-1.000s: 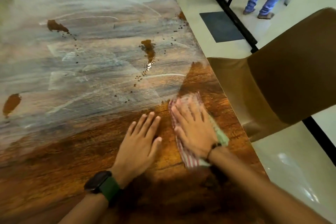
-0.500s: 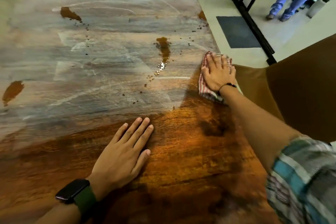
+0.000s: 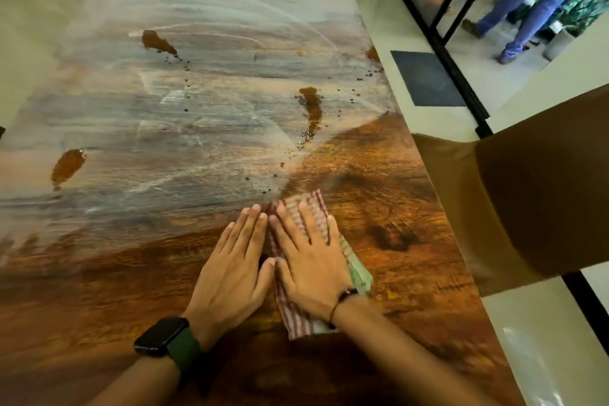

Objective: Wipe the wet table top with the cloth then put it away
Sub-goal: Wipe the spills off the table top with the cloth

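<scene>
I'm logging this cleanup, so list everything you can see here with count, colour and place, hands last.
table top: one, brown wood, hazy pale film over the far half
puddles: four, brown, one centre, one far left, one left edge, one at the far right edge
droplets: many, dark, scattered near the puddles
cloth: one, red-and-white striped, near right, flat on the table
chair: one, brown, right of the table
mat: one, dark grey, on the floor beyond the chair
watch: one, black with green strap, left wrist
left hand: flat on the wood beside the cloth
right hand: fingers straight, pressing the cloth
</scene>
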The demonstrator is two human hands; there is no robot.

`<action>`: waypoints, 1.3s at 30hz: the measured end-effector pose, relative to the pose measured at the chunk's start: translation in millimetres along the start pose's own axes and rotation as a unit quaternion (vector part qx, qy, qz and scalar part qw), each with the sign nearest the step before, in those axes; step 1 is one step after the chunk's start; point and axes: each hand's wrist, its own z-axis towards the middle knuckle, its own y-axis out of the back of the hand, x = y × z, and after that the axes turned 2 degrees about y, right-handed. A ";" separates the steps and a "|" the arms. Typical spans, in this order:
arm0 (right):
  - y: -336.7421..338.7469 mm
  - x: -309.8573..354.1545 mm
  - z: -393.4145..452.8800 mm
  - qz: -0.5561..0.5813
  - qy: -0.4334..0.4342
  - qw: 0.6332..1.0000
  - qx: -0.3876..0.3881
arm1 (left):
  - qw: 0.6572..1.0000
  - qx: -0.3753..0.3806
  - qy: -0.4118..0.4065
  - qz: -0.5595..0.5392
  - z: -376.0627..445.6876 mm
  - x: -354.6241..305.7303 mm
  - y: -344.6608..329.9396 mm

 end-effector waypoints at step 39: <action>24.1 -125.8 175.8 0.024 -0.177 0.984 0.003 | 0.998 0.014 0.064 -0.015 -69.3 99.8 16.1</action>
